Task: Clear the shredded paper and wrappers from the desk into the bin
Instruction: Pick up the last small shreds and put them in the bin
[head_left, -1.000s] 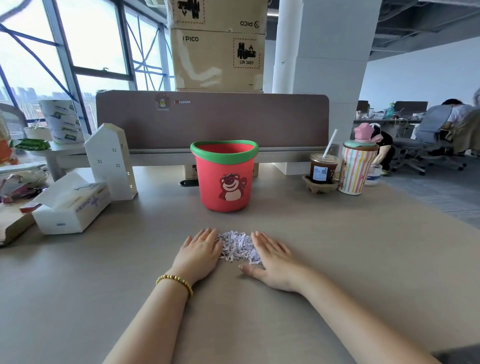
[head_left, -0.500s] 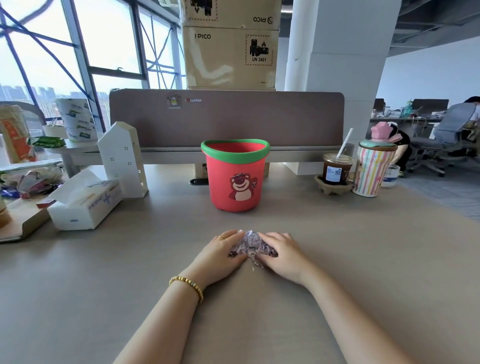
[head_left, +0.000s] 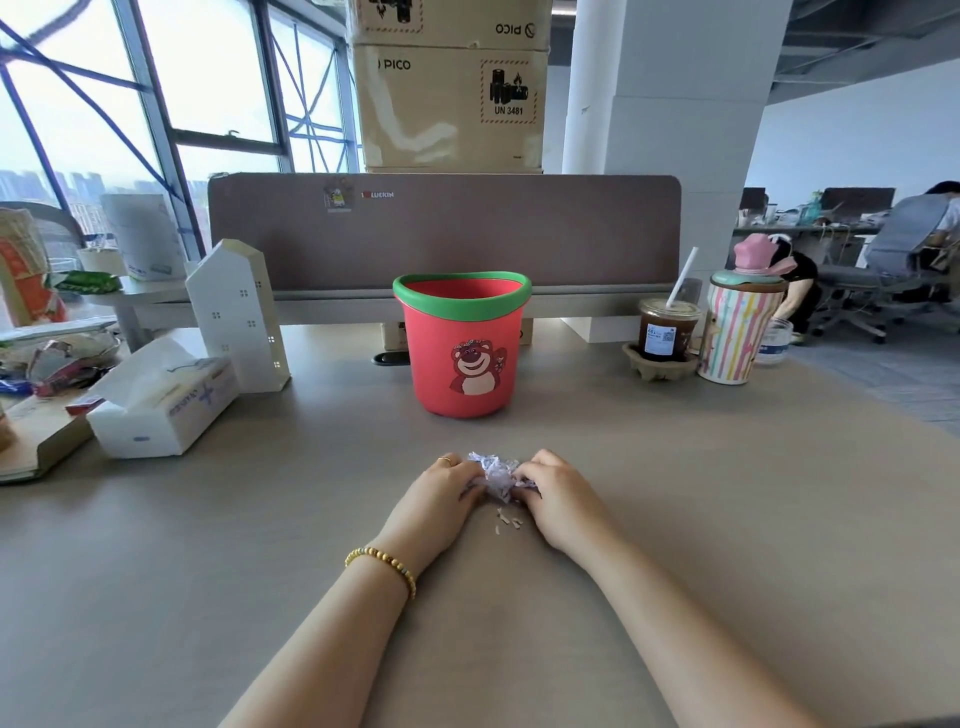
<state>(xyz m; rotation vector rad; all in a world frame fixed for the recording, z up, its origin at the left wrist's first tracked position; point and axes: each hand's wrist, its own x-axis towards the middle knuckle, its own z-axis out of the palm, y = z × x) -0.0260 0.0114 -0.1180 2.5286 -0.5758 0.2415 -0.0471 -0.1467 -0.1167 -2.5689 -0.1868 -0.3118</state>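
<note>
Head view: shredded paper (head_left: 494, 474) clump between both hands, left-right

Stacked cardboard boxes behind the desk divider carry the clearest print: the lower box (head_left: 449, 106) reads "PICO" at its upper left and bears a red-bordered hazard label (head_left: 508, 92) with a battery-and-flame pictogram and "UN 3481". The upper box (head_left: 449, 18) shows "PICO" upside down. On the brown divider panel (head_left: 444, 231), a small sticker (head_left: 377, 195) reads "LUCKIN". The iced coffee cup (head_left: 666, 331) on the counter wears a white label with a QR code; its text is too small to read.
</note>
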